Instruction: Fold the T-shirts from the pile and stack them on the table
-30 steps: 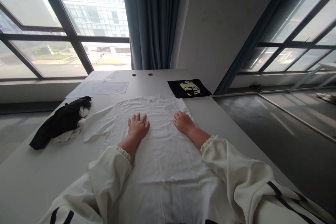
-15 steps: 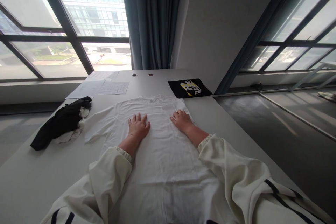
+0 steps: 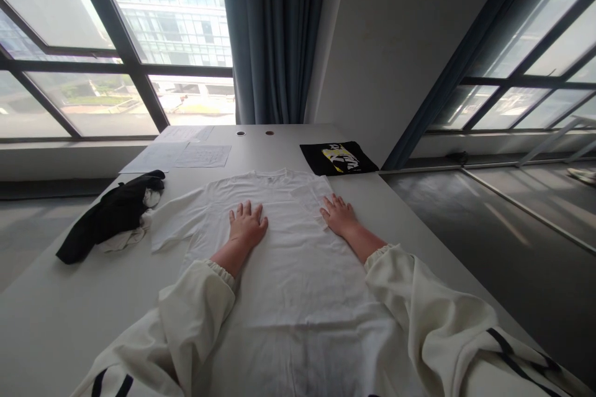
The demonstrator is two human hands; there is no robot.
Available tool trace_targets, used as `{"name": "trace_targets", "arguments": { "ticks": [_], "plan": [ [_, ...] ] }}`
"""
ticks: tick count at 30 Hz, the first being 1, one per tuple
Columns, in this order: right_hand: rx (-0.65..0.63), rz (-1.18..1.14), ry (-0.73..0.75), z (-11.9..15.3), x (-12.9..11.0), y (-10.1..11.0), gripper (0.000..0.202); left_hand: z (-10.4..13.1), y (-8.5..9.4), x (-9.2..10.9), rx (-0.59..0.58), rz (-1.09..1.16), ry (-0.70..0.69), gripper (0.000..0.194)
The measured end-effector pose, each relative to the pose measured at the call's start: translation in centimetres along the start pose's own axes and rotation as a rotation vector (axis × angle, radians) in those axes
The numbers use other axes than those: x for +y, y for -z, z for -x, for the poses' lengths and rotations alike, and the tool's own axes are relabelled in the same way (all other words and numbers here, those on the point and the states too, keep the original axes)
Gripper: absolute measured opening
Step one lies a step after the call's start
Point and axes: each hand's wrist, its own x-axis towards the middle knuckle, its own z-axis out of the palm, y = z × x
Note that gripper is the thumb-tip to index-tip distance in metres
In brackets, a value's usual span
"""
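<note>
Daylight enters through two large dark-framed windows [image 3: 172,18], at 10 and 2 o'clock, with two heavy, pleated blue-grey curtains [image 3: 274,43] beside them. One smooth white table [image 3: 51,316] fills the middle and foreground. On it, at the centre, one white T-shirt [image 3: 284,273] of thin, lightly creased fabric lies spread, its round neckline toward 12 o'clock and one short sleeve [image 3: 179,223] stretched toward 10. Two hands rest palm down on it, reaching out of long off-white sleeves [image 3: 198,298] with gathered cuffs. Left hand [image 3: 248,225], at 11 o'clock: flat, fingers spread wide. Right hand [image 3: 341,216], at 1 o'clock: on the shirt's edge, fingers loosely fanned, grip wide.

Around the shirt lie one rumpled black cloth bundle [image 3: 112,214] with pale fabric [image 3: 123,239] beside it, at 9 o'clock; at least two thin paper sheets [image 3: 202,155], at 11; two small round holes [image 3: 241,133] in the tabletop, at 12; and one flat, four-sided black cloth [image 3: 339,158] with a yellow-and-white print, at 1.
</note>
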Motion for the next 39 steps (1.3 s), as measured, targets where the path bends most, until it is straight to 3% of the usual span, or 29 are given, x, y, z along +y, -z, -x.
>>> {"name": "trace_targets", "arguments": {
  "ticks": [7, 11, 18, 24, 30, 34, 39],
  "plan": [
    [-0.052, -0.016, 0.01, -6.4, -2.1, 1.6, 0.075, 0.2, 0.3, 0.1, 0.006, -0.006, 0.011, 0.062],
    [-0.046, -0.014, -0.03, -9.1, -3.3, 0.9, 0.08, 0.3, 0.4, 0.2, 0.003, -0.007, 0.016, 0.062],
    [0.031, -0.069, -0.066, -11.3, -3.1, -0.9, 0.082, 0.3, 0.5, 0.2, -0.021, 0.001, 0.016, 0.064],
    [0.028, -0.088, -0.129, -12.2, -3.0, -0.3, 0.086, 0.4, 0.6, 0.3, -0.022, -0.004, 0.019, 0.063],
    [0.003, -0.066, -0.139, -10.3, -4.8, 0.1, 0.08, 0.5, 0.9, 0.4, -0.029, 0.006, 0.017, 0.064],
    [-0.002, -0.063, -0.028, -6.3, -5.9, -0.8, 0.075, 0.6, 1.1, 0.5, -0.03, -0.005, 0.019, 0.063],
    [0.03, -0.031, 0.054, -0.9, -4.4, -1.0, 0.072, 0.5, 0.8, 0.4, -0.027, -0.016, 0.019, 0.063]
  ]
}}
